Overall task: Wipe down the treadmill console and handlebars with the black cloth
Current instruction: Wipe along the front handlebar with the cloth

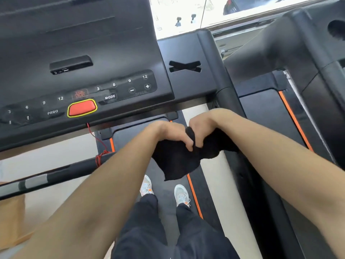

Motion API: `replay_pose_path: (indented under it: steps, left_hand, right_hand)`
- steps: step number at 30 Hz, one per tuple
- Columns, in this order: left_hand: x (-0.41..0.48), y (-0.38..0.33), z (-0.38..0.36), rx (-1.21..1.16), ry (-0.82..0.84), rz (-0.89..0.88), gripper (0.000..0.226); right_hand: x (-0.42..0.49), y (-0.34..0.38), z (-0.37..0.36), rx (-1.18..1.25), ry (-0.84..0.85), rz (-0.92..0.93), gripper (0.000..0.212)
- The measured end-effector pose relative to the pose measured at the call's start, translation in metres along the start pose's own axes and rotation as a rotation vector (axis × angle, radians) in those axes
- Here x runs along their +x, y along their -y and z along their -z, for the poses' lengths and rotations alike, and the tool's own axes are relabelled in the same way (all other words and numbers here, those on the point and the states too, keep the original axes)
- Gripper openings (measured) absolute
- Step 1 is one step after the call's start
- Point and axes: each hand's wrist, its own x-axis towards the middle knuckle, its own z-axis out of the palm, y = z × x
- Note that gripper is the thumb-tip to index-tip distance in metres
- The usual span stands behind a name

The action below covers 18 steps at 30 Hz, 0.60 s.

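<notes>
Both of my hands hold the black cloth [177,159] in mid-air, below the console's front edge and above the treadmill belt. My left hand [169,133] grips its left part with fingers curled. My right hand [200,128] pinches the bunched top just beside it, and the two hands touch. A loose corner of the cloth hangs down. The black console [78,53] fills the upper left, with a red stop button [82,107] and speed keys. A handlebar [46,176] runs across the lower left. The right handlebar [226,94] descends from the console's right end.
A red safety cord [99,156] dangles from the console onto the left handlebar. My two shoes [164,189] stand on the belt between orange side stripes. A second treadmill [302,53] stands close on the right. A brown paper bag [11,221] sits at the lower left.
</notes>
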Motion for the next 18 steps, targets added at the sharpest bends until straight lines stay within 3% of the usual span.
replay_pose_path:
  steps: [2,5,9,12,14,18]
  left_hand:
    - [0.003,0.003,0.0,-0.067,0.049,0.012,0.049]
    - [0.003,0.002,-0.008,0.101,-0.177,-0.032,0.055]
    - [-0.013,-0.002,-0.042,0.375,-0.64,0.014,0.034]
    - [-0.014,0.001,-0.074,0.574,-1.063,-0.027,0.02]
    - [-0.011,0.005,-0.084,0.586,-1.18,-0.07,0.016]
    - [-0.022,0.015,-0.095,0.533,-1.241,-0.167,0.024]
  right_hand:
    - [0.002,0.0,0.001,0.049,0.04,-0.005,0.014]
    - [-0.006,-0.001,-0.015,-0.107,-0.22,0.028,0.024]
    - [-0.008,-0.005,-0.057,-0.333,-0.749,0.007,0.012]
    - [0.0,-0.005,-0.08,-0.423,-1.025,0.016,0.026]
    - [-0.001,-0.001,-0.086,-0.432,-1.109,-0.014,0.031]
    - [-0.012,0.001,-0.096,-0.299,-1.143,0.027,0.036]
